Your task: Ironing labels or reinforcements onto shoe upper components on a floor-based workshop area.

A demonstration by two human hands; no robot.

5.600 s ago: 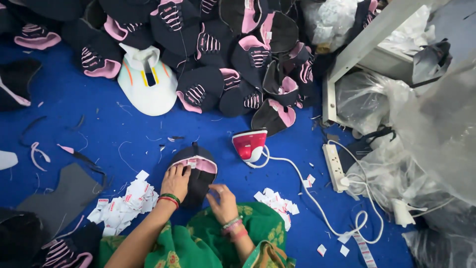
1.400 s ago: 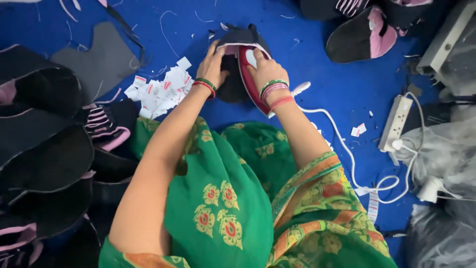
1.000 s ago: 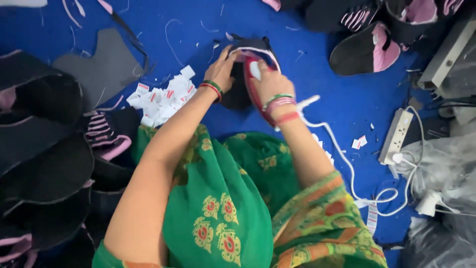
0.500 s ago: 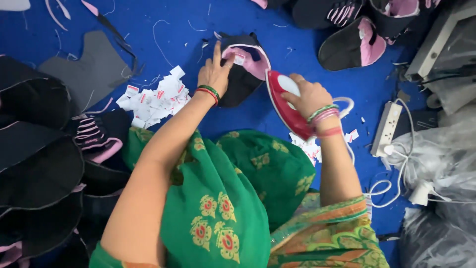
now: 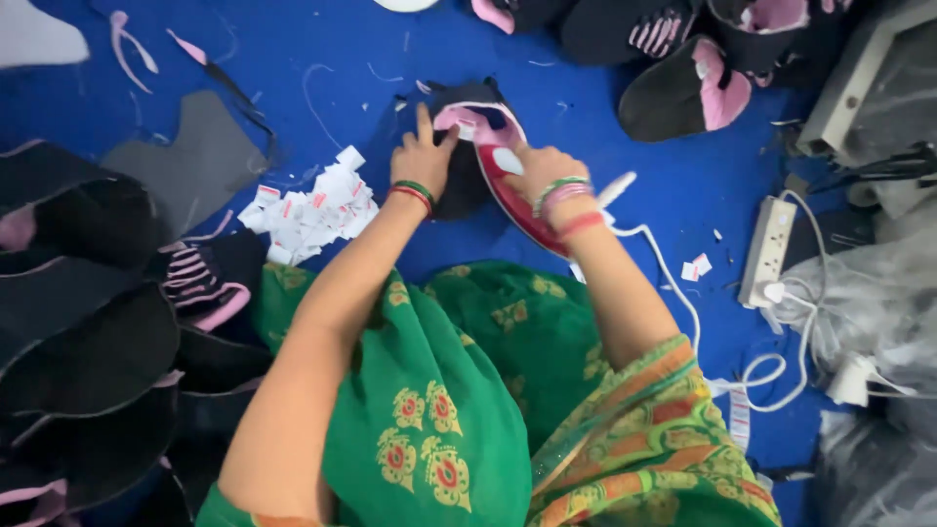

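A black shoe upper with pink lining (image 5: 467,127) lies on the blue floor cloth (image 5: 322,68) in front of me. My left hand (image 5: 422,154) rests flat on its left side, fingers spread, pinning it down. My right hand (image 5: 543,171) grips the handle of a red and white electric iron (image 5: 515,190), whose tip presses on the upper's pink edge. The iron's white cord (image 5: 673,283) runs right toward a power strip (image 5: 768,252).
A heap of small white and red labels (image 5: 310,207) lies left of my left hand. Stacks of black and pink uppers (image 5: 88,332) fill the left side, more (image 5: 683,88) lie at the top. A grey fabric piece (image 5: 190,171), clear plastic bags (image 5: 878,322) and a metal frame (image 5: 859,78) surround the spot.
My right hand picked up the iron and, having swung it out to the right half a second ago, brought it back onto the upper. The left hand stayed on the upper.
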